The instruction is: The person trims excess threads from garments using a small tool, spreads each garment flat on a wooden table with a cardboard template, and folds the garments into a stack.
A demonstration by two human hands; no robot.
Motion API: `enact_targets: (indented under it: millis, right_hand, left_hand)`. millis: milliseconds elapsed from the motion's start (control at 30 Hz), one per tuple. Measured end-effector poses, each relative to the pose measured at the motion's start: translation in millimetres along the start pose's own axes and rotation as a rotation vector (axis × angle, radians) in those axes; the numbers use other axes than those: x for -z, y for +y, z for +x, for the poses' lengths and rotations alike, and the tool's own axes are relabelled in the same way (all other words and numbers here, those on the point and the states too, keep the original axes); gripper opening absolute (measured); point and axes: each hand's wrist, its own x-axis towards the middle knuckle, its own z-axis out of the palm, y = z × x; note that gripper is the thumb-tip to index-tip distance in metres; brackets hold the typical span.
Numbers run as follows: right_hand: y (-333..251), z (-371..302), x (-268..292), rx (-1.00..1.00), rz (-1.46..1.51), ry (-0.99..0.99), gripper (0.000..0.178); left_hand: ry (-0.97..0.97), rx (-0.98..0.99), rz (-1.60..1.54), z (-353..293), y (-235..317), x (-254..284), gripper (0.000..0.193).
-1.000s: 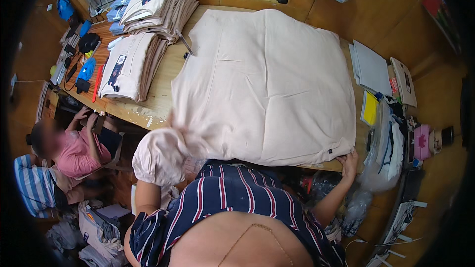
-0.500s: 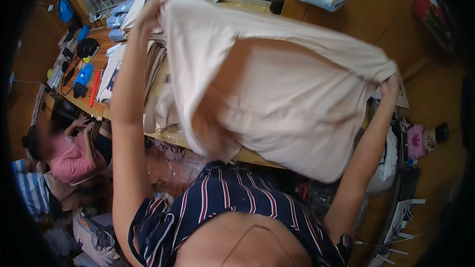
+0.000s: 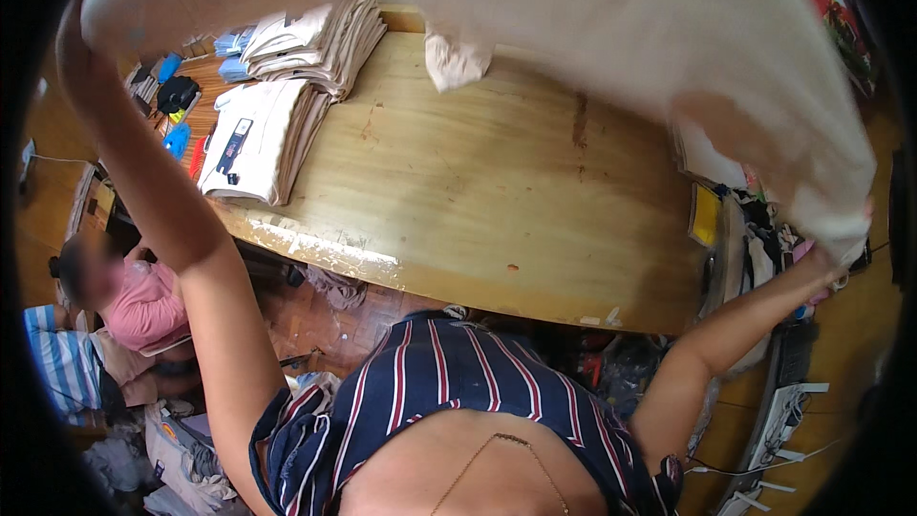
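A large beige garment (image 3: 592, 10) is spread in the air above the table, blurred by motion. Whether it is a top or trousers I cannot tell. My left hand (image 3: 81, 33), raised at the far left, grips one end, its fingers mostly behind the cloth. At the far right my right hand (image 3: 833, 266) is closed on the other end. A narrow piece of the cloth (image 3: 457, 62) dangles in the middle over the wooden table (image 3: 478, 182).
Neat stacks of folded beige garments (image 3: 258, 139) with dark tags lie on the table's left side. Further left sits a person in pink (image 3: 148, 301). Assorted items and a yellow packet (image 3: 705, 215) line the right edge. Clothes (image 3: 181, 459) are heaped at lower left.
Both my hands have moved outward, lifting the beige garment up and away from me. It now hangs higher, so the tabletop beneath shows.
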Motion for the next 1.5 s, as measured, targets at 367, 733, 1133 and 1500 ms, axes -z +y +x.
enact_targets:
  millis: [367,733,1133,1500]
  right_hand:
    - [47.7,-296.0,7.0,-0.861,0.177,-0.167,0.008]
    - [42.8,-336.2,-29.7,-0.670,-0.788,-0.590,0.064]
    - [105.7,-320.3,-101.0,-0.350,-1.525,-0.633,0.044]
    - [246.5,-217.8,-189.8,-0.182,-1.454,-0.629,0.052]
  left_hand:
    - [-0.669,1.023,-0.213,-307.0,-78.3,-27.4,0.061]
    - [-0.538,1.071,0.675,-390.1,-91.7,-99.6,0.045]
    - [-0.545,0.747,0.978,-384.3,-129.0,-131.0,0.041]
    - [-0.738,0.561,0.990,-295.5,-285.8,-209.9,0.045]
